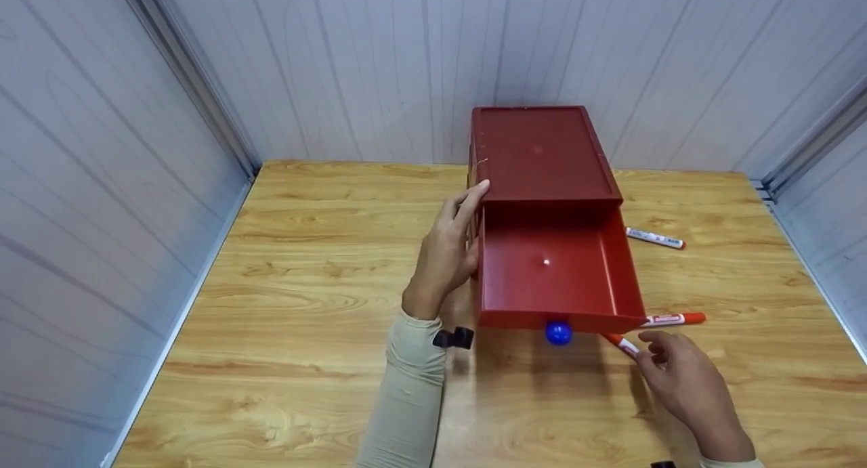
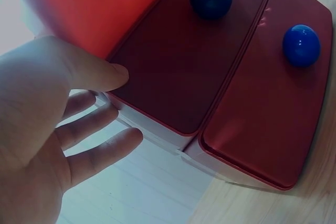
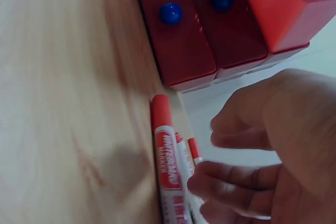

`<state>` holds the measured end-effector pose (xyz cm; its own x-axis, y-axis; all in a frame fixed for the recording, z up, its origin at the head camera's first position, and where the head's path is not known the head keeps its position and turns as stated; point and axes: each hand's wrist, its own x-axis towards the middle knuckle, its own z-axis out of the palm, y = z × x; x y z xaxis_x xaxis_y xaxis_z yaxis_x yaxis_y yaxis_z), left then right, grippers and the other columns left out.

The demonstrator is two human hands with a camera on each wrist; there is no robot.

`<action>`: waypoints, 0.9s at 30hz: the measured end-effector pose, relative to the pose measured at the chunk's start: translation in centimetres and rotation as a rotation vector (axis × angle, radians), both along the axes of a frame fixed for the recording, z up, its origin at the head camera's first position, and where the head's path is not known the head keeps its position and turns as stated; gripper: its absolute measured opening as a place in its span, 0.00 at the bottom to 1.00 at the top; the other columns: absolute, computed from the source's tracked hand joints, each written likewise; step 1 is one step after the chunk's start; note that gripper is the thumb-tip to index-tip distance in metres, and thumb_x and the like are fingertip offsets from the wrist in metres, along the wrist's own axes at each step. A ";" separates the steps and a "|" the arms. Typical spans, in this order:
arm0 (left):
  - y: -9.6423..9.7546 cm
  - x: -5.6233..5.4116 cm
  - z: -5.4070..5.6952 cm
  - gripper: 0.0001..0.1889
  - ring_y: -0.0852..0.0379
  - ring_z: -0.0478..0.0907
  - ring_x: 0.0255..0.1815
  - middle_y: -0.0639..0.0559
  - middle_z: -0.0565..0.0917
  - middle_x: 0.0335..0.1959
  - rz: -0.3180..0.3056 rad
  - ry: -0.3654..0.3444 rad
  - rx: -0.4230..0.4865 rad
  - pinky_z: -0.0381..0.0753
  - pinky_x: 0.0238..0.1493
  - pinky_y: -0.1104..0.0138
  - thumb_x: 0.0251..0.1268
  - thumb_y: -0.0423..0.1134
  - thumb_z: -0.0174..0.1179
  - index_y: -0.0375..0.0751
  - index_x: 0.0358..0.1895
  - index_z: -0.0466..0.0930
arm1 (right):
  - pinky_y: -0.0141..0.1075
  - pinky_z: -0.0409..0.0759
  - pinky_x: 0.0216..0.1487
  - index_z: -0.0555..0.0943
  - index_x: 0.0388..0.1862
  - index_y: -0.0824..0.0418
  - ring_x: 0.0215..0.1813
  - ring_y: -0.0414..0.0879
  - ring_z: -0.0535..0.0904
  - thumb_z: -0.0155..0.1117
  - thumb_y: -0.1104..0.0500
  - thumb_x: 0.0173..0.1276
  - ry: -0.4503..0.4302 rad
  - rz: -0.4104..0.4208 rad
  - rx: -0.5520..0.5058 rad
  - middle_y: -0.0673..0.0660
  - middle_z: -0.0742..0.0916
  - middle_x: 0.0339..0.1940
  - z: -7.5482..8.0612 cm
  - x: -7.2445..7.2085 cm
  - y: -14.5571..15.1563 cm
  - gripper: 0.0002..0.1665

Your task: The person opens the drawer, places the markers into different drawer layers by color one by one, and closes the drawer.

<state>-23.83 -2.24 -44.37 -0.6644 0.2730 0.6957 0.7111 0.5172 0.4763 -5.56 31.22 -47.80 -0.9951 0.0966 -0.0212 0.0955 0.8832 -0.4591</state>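
Note:
A dark red drawer cabinet [image 1: 542, 153] has its top drawer [image 1: 552, 278] pulled far out, with a round blue knob [image 1: 559, 332] on the front. Along the cabinet's left side lies my left hand [image 1: 443, 248], one fingertip up at the top edge. In the left wrist view its thumb [image 2: 113, 76] touches the front edge below the pulled-out drawer, and the other fingers stretch beside the wall. My right hand [image 1: 691, 383] hovers with loosely bent fingers, holding nothing. Closest to it are two red-capped markers [image 1: 628, 347], one partly under the drawer in the head view.
Farther back, right of the cabinet, lies another red-capped marker [image 1: 656, 238]. Two lower drawers with blue knobs [image 2: 301, 45] are closed. White panels [image 1: 379, 68] wall the wooden table [image 1: 305, 299] at the back and both sides.

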 end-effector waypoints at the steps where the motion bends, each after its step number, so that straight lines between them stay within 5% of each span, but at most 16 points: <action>1: 0.0 0.0 0.0 0.47 0.55 0.71 0.62 0.49 0.71 0.66 0.001 0.004 0.001 0.80 0.39 0.62 0.56 0.21 0.60 0.58 0.78 0.58 | 0.55 0.78 0.41 0.81 0.56 0.68 0.43 0.58 0.82 0.66 0.57 0.68 -0.002 0.004 0.006 0.65 0.83 0.44 -0.2 0.1 0.1 0.21; 9: 0.1 -0.1 -0.1 0.43 0.54 0.72 0.63 0.48 0.72 0.66 -0.008 0.026 0.005 0.81 0.44 0.59 0.60 0.25 0.61 0.57 0.78 0.59 | 0.53 0.77 0.38 0.81 0.56 0.68 0.41 0.55 0.80 0.69 0.59 0.63 0.001 0.024 0.034 0.63 0.82 0.43 -1.1 0.4 0.7 0.23; 17: -0.1 0.1 -0.2 0.45 0.53 0.72 0.62 0.48 0.72 0.65 -0.002 0.014 -0.016 0.81 0.45 0.59 0.59 0.23 0.61 0.57 0.78 0.58 | 0.53 0.76 0.40 0.81 0.56 0.70 0.41 0.54 0.78 0.68 0.59 0.64 -0.117 0.000 0.035 0.64 0.81 0.44 -1.5 -0.1 1.0 0.23; 27: -0.1 0.0 0.0 0.46 0.53 0.72 0.61 0.47 0.72 0.65 0.002 0.011 -0.001 0.80 0.42 0.60 0.57 0.22 0.60 0.56 0.78 0.58 | 0.46 0.72 0.32 0.85 0.49 0.68 0.35 0.51 0.75 0.70 0.60 0.61 -0.040 -0.004 0.094 0.59 0.79 0.37 -1.8 -0.5 1.0 0.18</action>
<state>-23.80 -2.32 -44.37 -0.6576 0.2727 0.7023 0.7151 0.5192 0.4680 -6.02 32.23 -49.55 -0.9932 0.1038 -0.0519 0.1157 0.9217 -0.3702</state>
